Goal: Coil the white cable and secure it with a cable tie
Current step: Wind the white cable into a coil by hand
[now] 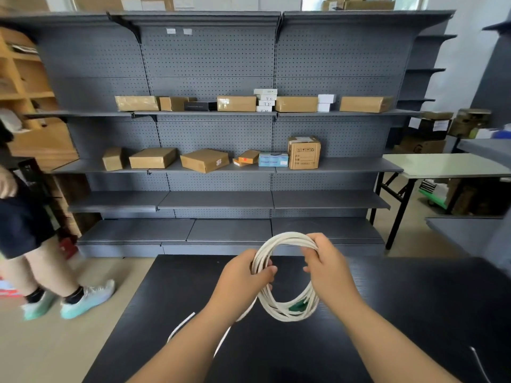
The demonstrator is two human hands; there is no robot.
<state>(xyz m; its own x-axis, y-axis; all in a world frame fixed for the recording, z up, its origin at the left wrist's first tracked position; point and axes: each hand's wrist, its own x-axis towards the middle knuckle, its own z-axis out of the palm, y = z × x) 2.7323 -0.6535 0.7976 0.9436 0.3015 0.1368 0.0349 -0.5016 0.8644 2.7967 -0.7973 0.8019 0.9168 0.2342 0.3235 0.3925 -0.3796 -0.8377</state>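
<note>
Holds the white cable [276, 313], wound into a coil of several loops, upright over the middle of the black bench [401, 313], closer to its far edge than its near one. Grips the coil's left side with the left hand [243, 275], fingers curled round the bundled strands and thumb laid across them. Clasps the coil's upper right side with the right hand [329, 269], fingers wrapped over the strands. Carries a small green piece [299, 306] among the lowest loops, too blurred to name. Hangs the coil's bottom on or just above the bench top; cannot tell which. Trails a loose end of the same cable from under the left forearm toward the bench's left edge, curving on the dark surface. Has a thin pale strip [479, 363] lying near the bench's near right corner. Faces a grey pegboard shelving unit [221, 200] beyond the far edge, with cardboard boxes [204, 160] on 2 of its shelves and 1 blue-and-white carton [273, 159] among them. Takes in another person [25, 225] in dark shorts and pale sneakers on the floor off the left side, and a folding table [442, 164] off the right.
</note>
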